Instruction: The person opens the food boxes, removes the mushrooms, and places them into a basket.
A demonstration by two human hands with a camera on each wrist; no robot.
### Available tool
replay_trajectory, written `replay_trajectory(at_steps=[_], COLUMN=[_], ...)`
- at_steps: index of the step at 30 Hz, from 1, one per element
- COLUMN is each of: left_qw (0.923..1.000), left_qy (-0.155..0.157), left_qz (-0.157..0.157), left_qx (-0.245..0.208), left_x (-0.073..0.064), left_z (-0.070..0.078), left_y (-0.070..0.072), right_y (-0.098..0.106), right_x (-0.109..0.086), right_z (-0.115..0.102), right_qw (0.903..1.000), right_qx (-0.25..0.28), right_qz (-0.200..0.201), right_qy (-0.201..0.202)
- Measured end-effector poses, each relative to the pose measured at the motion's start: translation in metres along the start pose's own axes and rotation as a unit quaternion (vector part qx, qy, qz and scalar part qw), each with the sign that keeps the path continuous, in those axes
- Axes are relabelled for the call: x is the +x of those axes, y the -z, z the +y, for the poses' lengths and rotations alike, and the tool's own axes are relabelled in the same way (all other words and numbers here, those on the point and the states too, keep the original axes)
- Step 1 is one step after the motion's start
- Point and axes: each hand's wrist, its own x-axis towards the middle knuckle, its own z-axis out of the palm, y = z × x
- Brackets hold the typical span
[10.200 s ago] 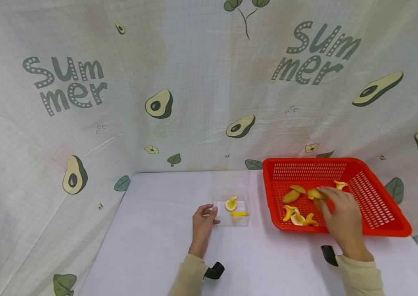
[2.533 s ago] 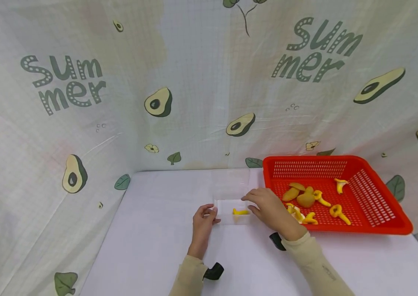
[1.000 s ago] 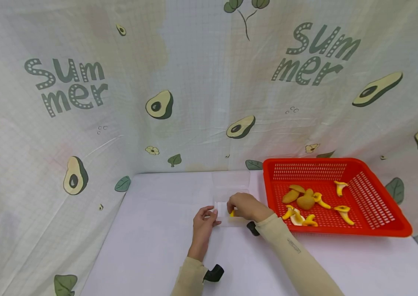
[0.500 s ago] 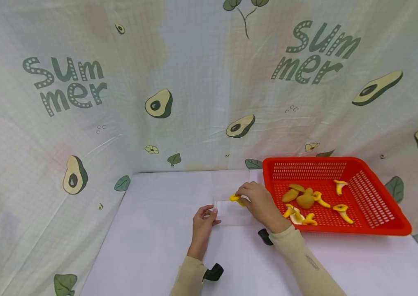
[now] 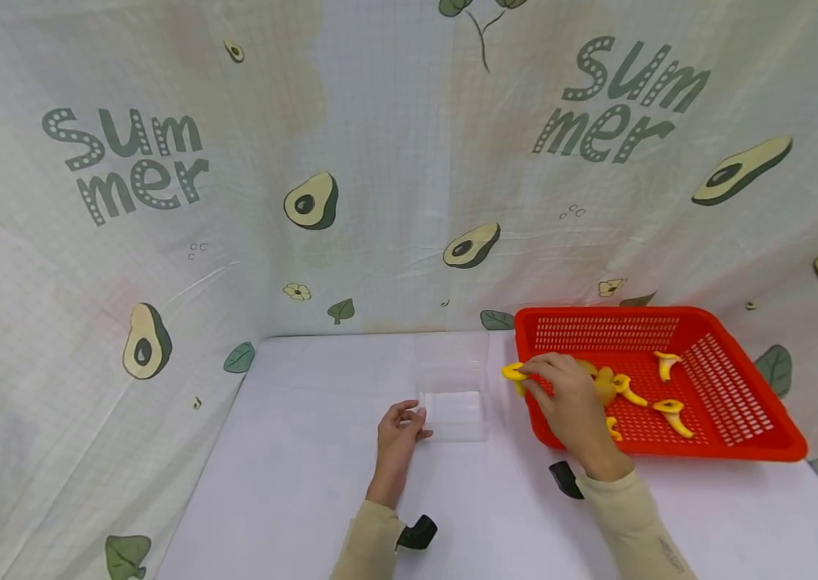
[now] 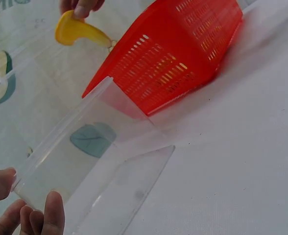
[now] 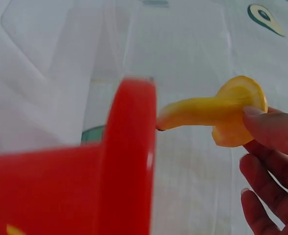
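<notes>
A yellow chanterelle-shaped mushroom (image 7: 198, 111) is pinched by its cap between the thumb and fingers of my right hand (image 5: 572, 403). Its stem points at the red rim in the right wrist view. The hand hangs over the left edge of the red basket (image 5: 742, 387). Inside the basket lie several yellow mushrooms (image 5: 673, 417) and brown ones (image 5: 603, 387), some hidden behind the hand. At the left side of a clear plastic box (image 5: 452, 431), my left hand (image 5: 398, 443) holds the wall near a corner, thumb at the rim (image 6: 34, 159) and fingers lower down.
The box's clear lid (image 5: 450, 348) lies folded back behind it. A cloth printed with avocados (image 5: 311, 201) hangs behind the white table (image 5: 307, 419). The basket's raised rim stands between the right hand and the mushrooms inside.
My right hand has lifted the yellow mushroom out of the clear box and carried it right to the basket's edge. Another yellow mushroom left the box earlier. My left hand stays put.
</notes>
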Motion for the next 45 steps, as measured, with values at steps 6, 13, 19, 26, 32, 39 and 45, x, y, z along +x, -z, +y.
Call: replay_trajectory(at_steps=[6,13,19,26,32,39,45], left_qw=[1.0,0.9999,1.0,1.0,0.9999,0.9999,0.9999], left_qy=[-0.006,-0.009,-0.008,-0.007,-0.008,-0.002,0.003], left_qz=[0.001,0.0,0.004,-0.001,0.002,0.002,0.002], left_qx=[0.006,0.006,0.003,0.001,0.007,0.015,0.017], left_x=[0.0,0.0,0.0,0.0,0.0,0.0,0.0], left_z=[0.0,0.0,-0.001,-0.001,0.0,0.0,0.0], left_y=[-0.001,-0.002,-0.002,-0.002,-0.001,-0.001,-0.002], right_y=[0.018,0.032,0.044,0.053,0.056,0.06,0.067], right_x=[-0.013,-0.027,-0.036,-0.044,-0.048,-0.051,-0.052], right_z=[0.013,0.031,0.041,0.048,0.053,0.061,0.067], right_qw=[0.9994,0.9981,0.9963,0.9938,0.9936,0.9926,0.9909], right_qx=[-0.021,-0.036,-0.047,-0.069,-0.07,-0.072,-0.078], right_qz=[0.012,0.026,0.033,0.026,0.027,0.035,0.039], right_qy=[-0.025,-0.042,-0.064,-0.083,-0.084,-0.092,-0.103])
